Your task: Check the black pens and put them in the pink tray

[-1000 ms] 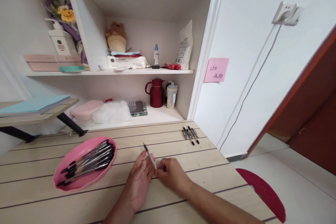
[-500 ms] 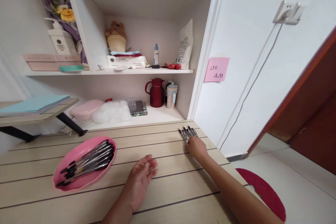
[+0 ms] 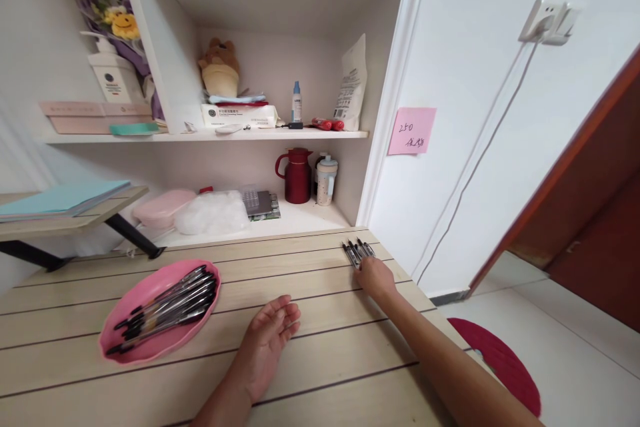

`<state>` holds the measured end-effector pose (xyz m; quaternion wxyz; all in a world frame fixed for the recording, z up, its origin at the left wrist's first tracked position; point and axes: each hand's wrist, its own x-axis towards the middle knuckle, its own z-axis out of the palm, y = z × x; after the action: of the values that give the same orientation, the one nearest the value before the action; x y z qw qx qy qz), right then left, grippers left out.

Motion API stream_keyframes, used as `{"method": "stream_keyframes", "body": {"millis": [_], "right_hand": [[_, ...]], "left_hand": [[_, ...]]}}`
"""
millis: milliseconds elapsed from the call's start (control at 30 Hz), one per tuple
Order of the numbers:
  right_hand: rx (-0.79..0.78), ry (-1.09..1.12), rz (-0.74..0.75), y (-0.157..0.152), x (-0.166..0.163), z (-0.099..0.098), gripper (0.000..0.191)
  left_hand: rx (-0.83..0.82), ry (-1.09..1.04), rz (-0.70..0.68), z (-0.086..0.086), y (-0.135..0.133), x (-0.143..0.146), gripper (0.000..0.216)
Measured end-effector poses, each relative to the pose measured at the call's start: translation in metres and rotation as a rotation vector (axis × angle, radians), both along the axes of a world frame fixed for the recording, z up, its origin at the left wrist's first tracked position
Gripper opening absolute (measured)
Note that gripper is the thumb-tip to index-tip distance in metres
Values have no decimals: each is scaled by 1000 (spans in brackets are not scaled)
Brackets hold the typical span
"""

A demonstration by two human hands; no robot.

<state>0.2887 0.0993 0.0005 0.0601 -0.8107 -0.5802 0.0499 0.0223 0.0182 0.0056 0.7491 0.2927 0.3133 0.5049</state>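
Observation:
Several black-tipped clear pens (image 3: 354,251) lie side by side near the table's back right corner. My right hand (image 3: 375,276) is closed at their near ends, its fingertips mostly hidden behind the back of the hand. Over the middle of the table my left hand (image 3: 270,337) rests palm turned inward, its fingers loosely bent and apart, with nothing in it. To its left stands a pink oval basket (image 3: 155,347) with a wavy rim. A heap of similar pens (image 3: 167,307) lies slanted inside the basket.
Behind the striped wooden table (image 3: 300,383) is a white shelf unit (image 3: 270,135) holding a red jug (image 3: 299,177), a speckled cup (image 3: 326,180) and a bagged white bundle (image 3: 213,213). A small riser (image 3: 115,203) with blue papers stands at left. A cord (image 3: 480,147) hangs along the right wall.
The pens under my right hand have drawn slightly closer together and shifted a little. My left hand and the basket have stayed in place, and the view has tilted slightly.

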Motion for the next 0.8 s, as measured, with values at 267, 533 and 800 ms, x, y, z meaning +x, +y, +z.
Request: {"method": "stream_keyframes", "body": {"millis": [267, 533, 800], "right_hand": [[0, -15, -8, -1, 1, 2, 26], [-10, -20, -12, -3, -1, 5, 25], [37, -44, 26, -23, -21, 22, 25]], "left_hand": [[8, -3, -15, -2, 1, 0, 26], [3, 3, -22, -1, 2, -1, 25], [35, 42, -24, -1, -1, 2, 29]]}}
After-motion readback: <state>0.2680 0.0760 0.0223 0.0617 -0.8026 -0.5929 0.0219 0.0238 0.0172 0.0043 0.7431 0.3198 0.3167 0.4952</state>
